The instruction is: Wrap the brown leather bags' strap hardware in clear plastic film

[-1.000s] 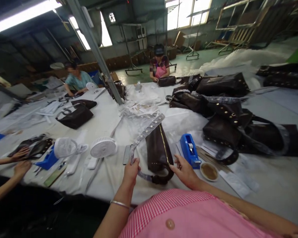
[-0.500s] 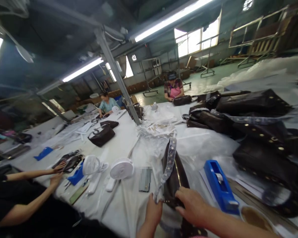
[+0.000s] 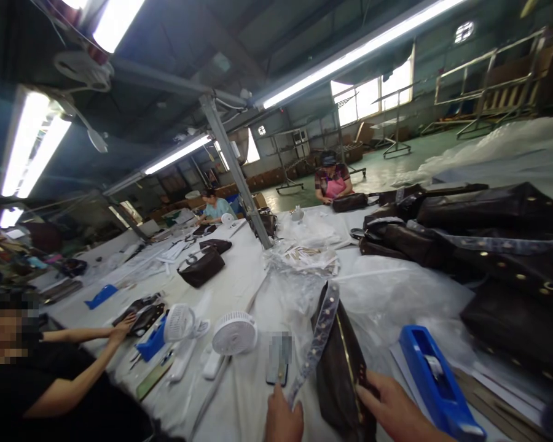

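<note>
A dark brown leather handbag (image 3: pixel 338 374) lies in front of me, with a gold zip running along its top. Its strap (image 3: pixel 321 325), wrapped in clear plastic, loops along the bag's left side. My left hand (image 3: pixel 283 417) is closed around the strap's lower end, just below a phone (image 3: pixel 279 359) on the table. On the other side, my right hand (image 3: pixel 391 402) grips the bag's right edge near the end of the zip, thumb on the leather. The bag's lowest part runs out of view.
A blue tape dispenser (image 3: pixel 437 380) stands right of the bag. More brown bags (image 3: pixel 488 209) are piled beyond it. Two white fans (image 3: pixel 234 334) (image 3: pixel 179 323) stand to the left. A co-worker in black (image 3: pixel 50 393) handles another bag at far left; two people sit farther back.
The view has tilted up and shifted left. My right hand has moved outward to the bag's right edge, and more of the gold zip shows. My left hand remains at the strap's lower end.
</note>
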{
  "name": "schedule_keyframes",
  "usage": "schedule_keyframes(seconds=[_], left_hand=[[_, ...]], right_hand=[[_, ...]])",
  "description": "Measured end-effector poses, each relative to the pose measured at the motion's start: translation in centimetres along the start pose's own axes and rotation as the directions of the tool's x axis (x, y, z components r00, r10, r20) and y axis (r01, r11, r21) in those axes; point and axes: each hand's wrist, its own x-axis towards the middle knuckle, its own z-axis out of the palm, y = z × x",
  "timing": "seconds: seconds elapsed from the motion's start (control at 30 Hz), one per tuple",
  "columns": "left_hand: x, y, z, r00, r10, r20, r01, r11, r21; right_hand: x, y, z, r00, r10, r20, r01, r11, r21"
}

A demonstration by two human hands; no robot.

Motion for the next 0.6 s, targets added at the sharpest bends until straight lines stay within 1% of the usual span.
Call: schedule_keyframes(seconds=[0.03, 0.07, 0.1, 0.13, 0.17, 0.2, 0.27, 0.3, 0.33, 0.37, 0.4, 0.5, 0.6], left_hand=[[-0.5, 1.1, -0.4, 0.993, 0.082, -0.082, -0.08, 0.996, 0.027], [-1.1, 2.5, -0.6, 0.971, 0.193, -0.139, -0.189, 0.981, 0.038], [-1.7, 4.0, -0.6, 0.941, 0.306, -0.148, -0.306, 0.952, 0.023], [-2.4, 5.5, -0.5, 0.91, 0.4, -0.108, -0.403, 0.915, -0.008], [-3.2, 7.0, -0.2, 0.885, 0.466, -0.009, -0.466, 0.883, -0.047], [-3.9, 8.4, 0.2, 0.86, 0.498, 0.111, -0.492, 0.867, -0.082], [-5.1, 10.4, 1.2, 0.806, 0.495, 0.324, -0.484, 0.867, -0.12], [-5.6, 10.9, 1.8, 0.778, 0.481, 0.404, -0.475, 0.872, -0.123], [-5.9, 11.2, 2.3, 0.759, 0.464, 0.458, -0.466, 0.877, -0.117], [-6.2, 11.2, 2.7, 0.75, 0.446, 0.489, -0.458, 0.883, -0.103], [-6.3, 11.1, 3.0, 0.754, 0.428, 0.499, -0.45, 0.889, -0.084], [-5.9, 10.1, 3.4, 0.803, 0.369, 0.468, -0.413, 0.911, -0.008], [-5.3, 9.1, 3.2, 0.831, 0.349, 0.433, -0.399, 0.917, 0.026]], right_hand=[[0.0, 0.3, 0.0, 0.998, 0.055, 0.004, -0.055, 0.994, 0.095], [-0.1, 0.5, 0.1, 0.993, 0.114, 0.016, -0.115, 0.978, 0.173], [-0.2, 0.7, 0.2, 0.985, 0.167, 0.034, -0.171, 0.958, 0.232], [-0.3, 0.7, 0.3, 0.977, 0.205, 0.058, -0.213, 0.938, 0.273], [-0.4, 0.6, 0.3, 0.972, 0.222, 0.079, -0.235, 0.925, 0.3], [-0.6, 0.3, 0.3, 0.972, 0.217, 0.088, -0.234, 0.92, 0.315], [-1.0, -0.6, 0.0, 0.984, 0.161, 0.074, -0.176, 0.93, 0.323], [-1.2, -1.1, -0.2, 0.99, 0.127, 0.059, -0.139, 0.938, 0.318], [-1.4, -1.5, -0.4, 0.994, 0.1, 0.049, -0.111, 0.945, 0.307], [-1.6, -1.8, -0.5, 0.995, 0.086, 0.045, -0.095, 0.951, 0.294], [-1.7, -2.0, -0.7, 0.995, 0.084, 0.054, -0.096, 0.955, 0.281], [-1.7, -1.5, -0.9, 0.989, 0.121, 0.081, -0.139, 0.954, 0.267], [-1.3, -0.7, -1.0, 0.988, 0.11, 0.105, -0.136, 0.947, 0.292]])
